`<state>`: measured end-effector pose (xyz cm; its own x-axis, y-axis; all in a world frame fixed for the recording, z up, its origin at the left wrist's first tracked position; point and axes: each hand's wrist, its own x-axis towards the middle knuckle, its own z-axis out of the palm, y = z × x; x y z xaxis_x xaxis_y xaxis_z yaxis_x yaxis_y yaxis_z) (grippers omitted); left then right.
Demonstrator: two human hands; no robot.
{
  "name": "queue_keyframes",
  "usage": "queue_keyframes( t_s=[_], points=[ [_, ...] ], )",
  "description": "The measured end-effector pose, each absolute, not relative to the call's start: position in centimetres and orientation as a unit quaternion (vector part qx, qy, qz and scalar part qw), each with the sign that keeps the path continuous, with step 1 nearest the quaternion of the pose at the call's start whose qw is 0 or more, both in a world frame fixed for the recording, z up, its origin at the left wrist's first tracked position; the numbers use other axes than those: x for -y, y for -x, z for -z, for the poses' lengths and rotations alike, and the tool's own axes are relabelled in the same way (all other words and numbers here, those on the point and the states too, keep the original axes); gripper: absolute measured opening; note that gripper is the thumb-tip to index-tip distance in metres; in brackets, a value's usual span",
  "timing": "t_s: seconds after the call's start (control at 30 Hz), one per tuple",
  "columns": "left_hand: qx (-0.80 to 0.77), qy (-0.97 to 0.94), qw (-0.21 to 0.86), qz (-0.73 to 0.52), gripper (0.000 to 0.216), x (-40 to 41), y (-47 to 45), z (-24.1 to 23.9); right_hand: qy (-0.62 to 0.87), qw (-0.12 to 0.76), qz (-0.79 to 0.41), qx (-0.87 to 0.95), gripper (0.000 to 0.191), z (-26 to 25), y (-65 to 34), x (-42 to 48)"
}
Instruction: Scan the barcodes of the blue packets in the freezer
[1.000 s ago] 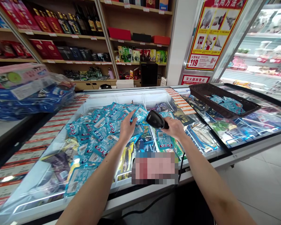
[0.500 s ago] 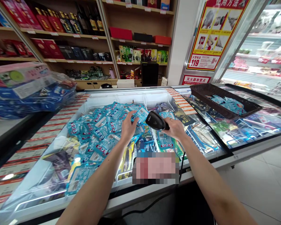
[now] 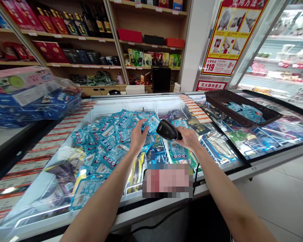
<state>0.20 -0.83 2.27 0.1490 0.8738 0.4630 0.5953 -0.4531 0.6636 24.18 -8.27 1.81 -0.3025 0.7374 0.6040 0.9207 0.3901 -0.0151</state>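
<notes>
My right hand (image 3: 188, 137) is wrapped round a black handheld barcode scanner (image 3: 167, 130), its head pointing left. My left hand (image 3: 138, 134) pinches a light-blue packet (image 3: 152, 123) with a barcode label, held up just left of the scanner's head. Beneath the left hand, many similar blue packets (image 3: 111, 131) lie heaped on the glass top of a chest freezer. Below the scanner another blue packet (image 3: 178, 150) lies flat. From the scanner a black cable (image 3: 197, 173) runs down past the freezer's front edge.
A blurred-out rectangular object (image 3: 168, 180) sits at the front edge. On the right, a brown woven basket (image 3: 267, 122) holds more blue packets. Plastic-wrapped packages (image 3: 32, 97) are stacked at left. Shelves (image 3: 151, 45) with boxes and bottles stand behind the freezer.
</notes>
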Motion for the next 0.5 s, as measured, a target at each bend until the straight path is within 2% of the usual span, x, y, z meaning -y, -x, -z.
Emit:
queue_keyframes(
  t_s=[0.5],
  points=[
    [-0.476,-0.754,0.145,-0.428,0.038,0.90,-0.25,-2.34,0.527,0.265,0.180,0.787,0.033,-1.39,-24.38,7.91]
  ],
)
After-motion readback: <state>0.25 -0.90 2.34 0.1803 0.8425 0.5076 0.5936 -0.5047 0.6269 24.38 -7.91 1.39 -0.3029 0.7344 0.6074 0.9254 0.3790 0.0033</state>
